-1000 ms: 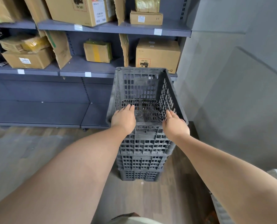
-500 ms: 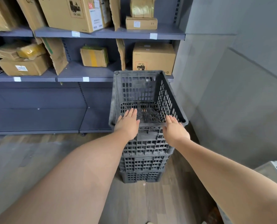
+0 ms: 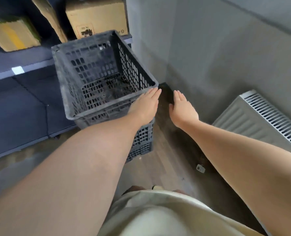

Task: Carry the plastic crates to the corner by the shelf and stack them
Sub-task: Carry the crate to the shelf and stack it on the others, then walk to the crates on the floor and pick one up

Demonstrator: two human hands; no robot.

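Note:
A dark grey perforated plastic crate [image 3: 76, 82] tops a stack of like crates [image 3: 141, 142] standing on the wood floor in the corner, next to the shelf. My left hand [image 3: 145, 104] lies flat with straight fingers on the top crate's near right corner. My right hand [image 3: 182, 109] hovers open to the right of the stack, over the floor, touching nothing. The top crate holds nothing.
A blue-grey shelf [image 3: 22, 68] with cardboard boxes [image 3: 97, 16] stands behind and left of the stack. Grey walls [image 3: 209, 48] meet in the corner at right. A white radiator panel [image 3: 260, 120] leans low at right. A small object [image 3: 200, 168] lies on the floor.
Both hands were on the top crate's near rim. The right hand has come off and moved right; the left slid to the right corner. My view has swung right and down.

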